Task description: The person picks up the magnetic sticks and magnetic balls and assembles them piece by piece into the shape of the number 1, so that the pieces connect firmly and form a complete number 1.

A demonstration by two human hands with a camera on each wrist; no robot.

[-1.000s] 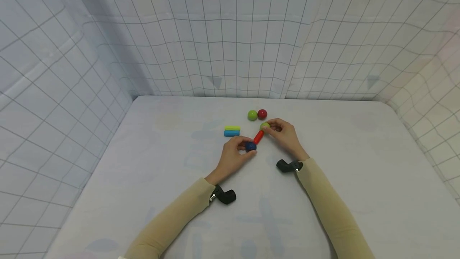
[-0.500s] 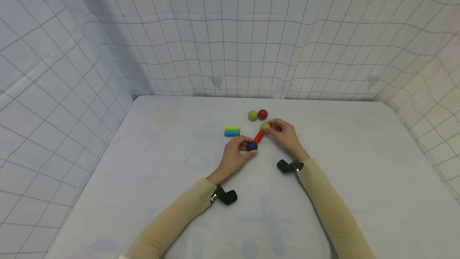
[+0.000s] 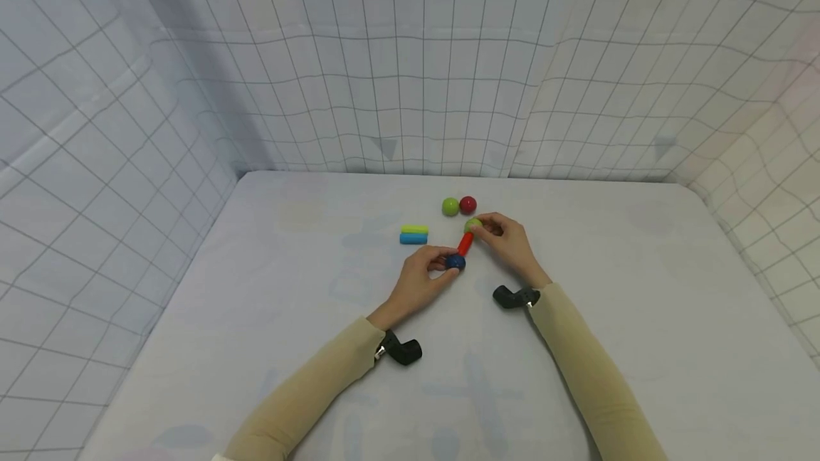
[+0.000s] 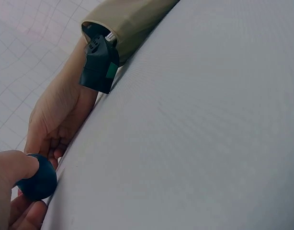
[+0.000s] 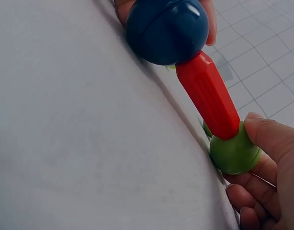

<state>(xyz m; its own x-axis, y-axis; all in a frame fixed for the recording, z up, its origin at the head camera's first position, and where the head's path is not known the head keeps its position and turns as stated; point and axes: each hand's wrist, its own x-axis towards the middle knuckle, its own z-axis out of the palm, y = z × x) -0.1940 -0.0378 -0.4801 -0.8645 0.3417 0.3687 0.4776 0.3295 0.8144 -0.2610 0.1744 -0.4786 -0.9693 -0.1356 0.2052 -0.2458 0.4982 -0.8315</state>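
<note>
In the head view my left hand [image 3: 419,279] pinches a dark blue ball [image 3: 455,262] between thumb and fingers. My right hand [image 3: 509,244] grips a green ball [image 3: 472,225] a little farther back. A red rod [image 3: 465,243] spans the two balls. The right wrist view has it close up: the faceted red rod [image 5: 209,93] meets the blue ball [image 5: 168,31] at one end and the green ball [image 5: 233,151] at the other, low over the table. In the left wrist view my left thumb lies on the blue ball [image 4: 40,179], and my right hand [image 4: 58,110] appears beyond.
Behind the hands, a loose green ball [image 3: 450,206] and a dark red ball [image 3: 468,205] sit side by side on the white table [image 3: 307,255]. To the left, a yellow rod [image 3: 414,229] lies along a blue rod [image 3: 413,239]. A gridded white curtain [image 3: 410,77] encloses the table's back and sides.
My left hand has shifted the blue ball slightly to the right, and the red rod's near end has swung right with it. My right hand stays in place on the green ball.
</note>
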